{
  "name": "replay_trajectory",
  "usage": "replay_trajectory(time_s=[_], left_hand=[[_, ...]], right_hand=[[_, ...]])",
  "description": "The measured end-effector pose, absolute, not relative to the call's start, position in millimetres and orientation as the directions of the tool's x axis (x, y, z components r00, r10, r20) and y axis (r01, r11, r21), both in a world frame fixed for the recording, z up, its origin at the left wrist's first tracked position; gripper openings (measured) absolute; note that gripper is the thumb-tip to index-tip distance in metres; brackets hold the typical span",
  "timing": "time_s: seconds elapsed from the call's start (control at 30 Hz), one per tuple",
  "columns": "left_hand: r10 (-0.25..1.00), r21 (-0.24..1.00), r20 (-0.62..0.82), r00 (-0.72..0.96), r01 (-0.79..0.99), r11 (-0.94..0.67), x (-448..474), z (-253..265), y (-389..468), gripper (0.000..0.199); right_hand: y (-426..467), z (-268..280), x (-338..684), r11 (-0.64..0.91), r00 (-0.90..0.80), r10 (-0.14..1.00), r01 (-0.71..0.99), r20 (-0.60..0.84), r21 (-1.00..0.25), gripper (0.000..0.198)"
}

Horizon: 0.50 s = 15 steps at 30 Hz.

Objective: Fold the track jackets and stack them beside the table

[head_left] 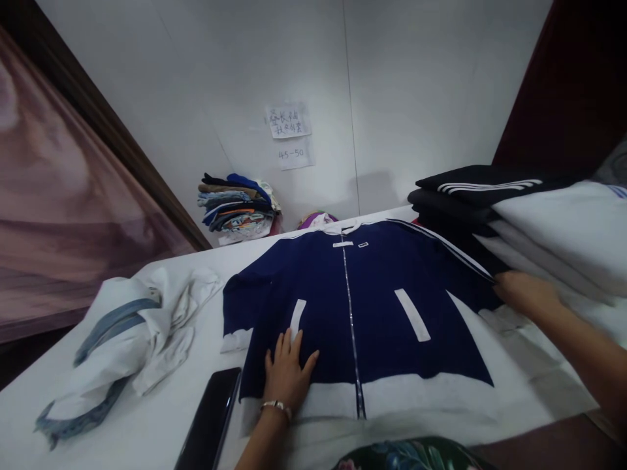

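— On the wall (421, 98), what writing can be made out?

— On the lower sheet (296, 155), "45-50" is handwritten; on the upper sheet (289, 121), two lines of Chinese characters are shown, not all of them clear. On the chest of the navy jacket (318, 281), a small label (363, 245) is carried, too small to be read.

— How are the edges and the room placed?

— The jacket is spread front up on the bench (151, 418), its collar (337, 228) lying by the far edge. At right it is crowded by a stack of folded clothes (553, 215); at left a gap is seen before a crumpled white garment (122, 352), and a black phone (210, 418) is set near the hem (421, 395).

— Which way is it pointed?

— Collar to the wall, hem to the near side; the long axis is marked by the zip (350, 313).

— And each grip?

— The left hand (289, 372) is laid flat on the jacket, fingers spread, nothing clasped. The right hand (526, 294) is placed at the right-side sleeve (465, 281); whether its grip is closed cannot be told
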State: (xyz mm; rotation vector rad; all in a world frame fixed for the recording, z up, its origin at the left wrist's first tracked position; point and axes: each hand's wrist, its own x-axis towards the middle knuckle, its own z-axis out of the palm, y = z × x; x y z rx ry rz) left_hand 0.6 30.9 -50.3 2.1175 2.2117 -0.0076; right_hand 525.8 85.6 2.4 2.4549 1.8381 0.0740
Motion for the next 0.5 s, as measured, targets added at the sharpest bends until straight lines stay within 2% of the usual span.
replay_trajectory(time_s=[0.1,0.17,0.27,0.37,0.43,0.5], left_hand=[[0.997,0.051,-0.061,-0.041,0.998,0.044,1,-50,31,0.065],[0.997,0.053,-0.065,-0.044,0.997,0.048,1,-50,31,0.064],[0.998,0.061,-0.056,-0.038,0.997,0.042,1,-50,32,0.064],[0.998,0.07,-0.046,-0.033,0.997,0.036,1,-52,32,0.063],[0.998,0.072,-0.047,-0.035,0.997,0.038,1,-53,32,0.063],[0.998,0.074,-0.05,-0.036,0.996,0.039,0,-53,32,0.063]], right_hand=[[92,10,534,-0.202,0.199,0.979,0.976,0.048,0.078,0.021],[96,22,539,-0.27,0.27,0.961,0.963,0.06,-0.006,0.022],[102,54,541,-0.382,0.415,0.905,0.89,0.095,-0.248,0.022],[109,99,531,-0.427,0.581,0.8,0.728,0.153,-0.536,0.029],[114,131,520,-0.385,0.679,0.707,0.602,0.196,-0.699,0.039],[118,160,509,-0.293,0.722,0.649,0.527,0.239,-0.798,0.047]])
